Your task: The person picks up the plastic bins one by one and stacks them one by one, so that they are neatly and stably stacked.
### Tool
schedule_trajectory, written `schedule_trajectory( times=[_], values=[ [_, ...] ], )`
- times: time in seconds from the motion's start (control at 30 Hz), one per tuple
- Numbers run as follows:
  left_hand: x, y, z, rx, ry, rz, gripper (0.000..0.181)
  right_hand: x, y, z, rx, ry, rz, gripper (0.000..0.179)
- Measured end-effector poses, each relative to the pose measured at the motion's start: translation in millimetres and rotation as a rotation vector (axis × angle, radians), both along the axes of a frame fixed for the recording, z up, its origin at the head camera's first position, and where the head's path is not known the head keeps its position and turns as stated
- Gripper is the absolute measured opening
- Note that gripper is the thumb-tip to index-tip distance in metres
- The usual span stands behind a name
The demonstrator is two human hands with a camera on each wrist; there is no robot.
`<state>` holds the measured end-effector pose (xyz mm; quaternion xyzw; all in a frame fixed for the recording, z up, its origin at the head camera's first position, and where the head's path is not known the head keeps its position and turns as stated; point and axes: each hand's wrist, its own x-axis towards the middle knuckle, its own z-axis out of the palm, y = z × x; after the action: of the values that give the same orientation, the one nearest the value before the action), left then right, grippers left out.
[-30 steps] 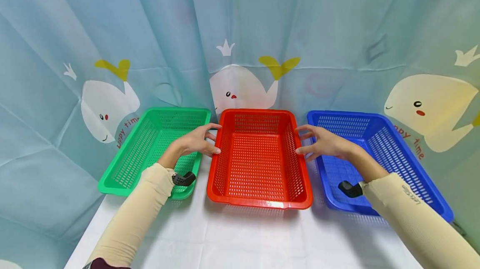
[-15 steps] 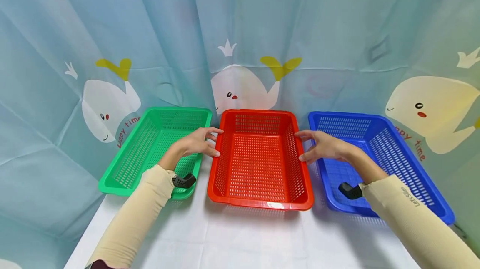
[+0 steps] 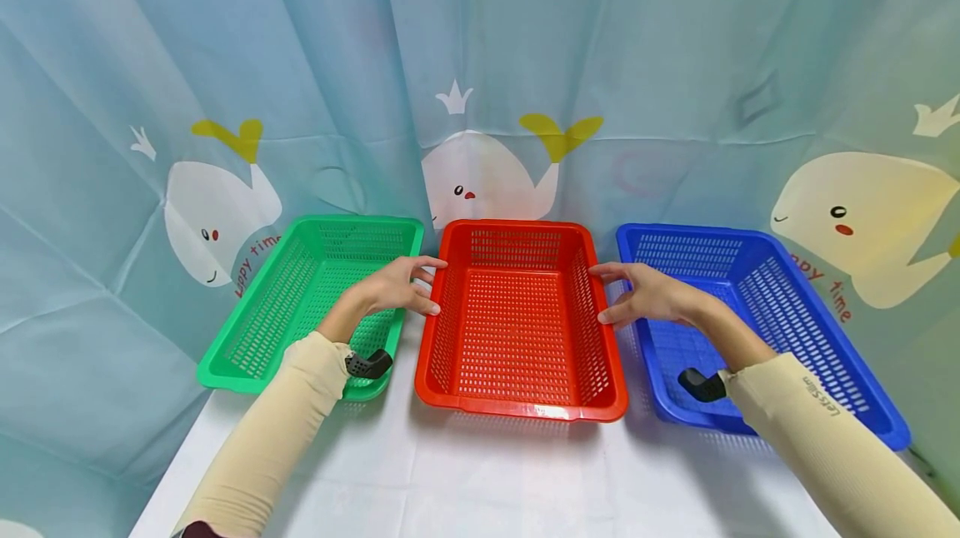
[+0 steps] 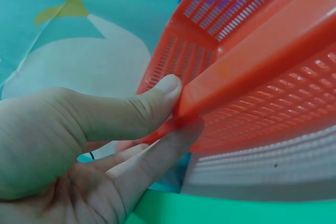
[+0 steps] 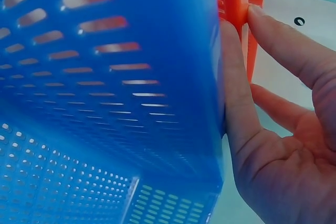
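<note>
In the head view a red plastic basket (image 3: 517, 411) with slotted walls stands in the middle. My left hand (image 3: 393, 284) pinches its left rim; in the left wrist view the thumb (image 4: 152, 103) lies on top of the rim and a finger (image 4: 163, 156) sits beneath. On the opposite side my right hand (image 3: 652, 295) holds the right rim between thumb and fingers, as the right wrist view also shows. That hand reaches across a blue basket (image 3: 825, 338), whose wall (image 5: 173, 77) fills much of the right wrist view. The left forearm passes over a green basket (image 3: 232, 380).
A white cloth (image 3: 480, 480) covers the table under the three baskets. Behind them hangs a blue curtain (image 3: 660, 38) printed with whales. Narrow gaps separate the red basket from its neighbours. A black wrist device (image 3: 367, 363) sticks out over the green basket.
My right thumb has come down onto the red basket's right rim, closing the hand's grip there. The left hand keeps its hold, and the baskets stay put.
</note>
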<state>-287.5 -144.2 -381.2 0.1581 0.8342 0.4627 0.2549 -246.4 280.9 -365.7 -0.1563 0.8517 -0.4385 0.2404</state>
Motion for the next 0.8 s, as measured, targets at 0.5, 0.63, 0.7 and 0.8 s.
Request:
schedule_trajectory(
  times=[0.5,0.63,0.7,0.8],
  values=[
    [0.8,6.6,3.5,0.069,-0.076,0.036,0.084,3.5,-1,0.1,-0.094,-0.044,-0.019,0.086],
    [1.0,3.9,4.2,0.097,-0.081,0.041,0.085,5.1,0,2.2,-0.132,-0.047,-0.036,0.087],
    [3.2,1.8,6.3,0.110,-0.074,0.038,0.085,6.1,2,4.7,-0.115,-0.018,-0.040,0.087],
    [7.0,-1.6,11.1,0.129,-0.062,0.035,0.084,8.4,5,10.5,-0.103,0.014,-0.040,0.086]
  ],
)
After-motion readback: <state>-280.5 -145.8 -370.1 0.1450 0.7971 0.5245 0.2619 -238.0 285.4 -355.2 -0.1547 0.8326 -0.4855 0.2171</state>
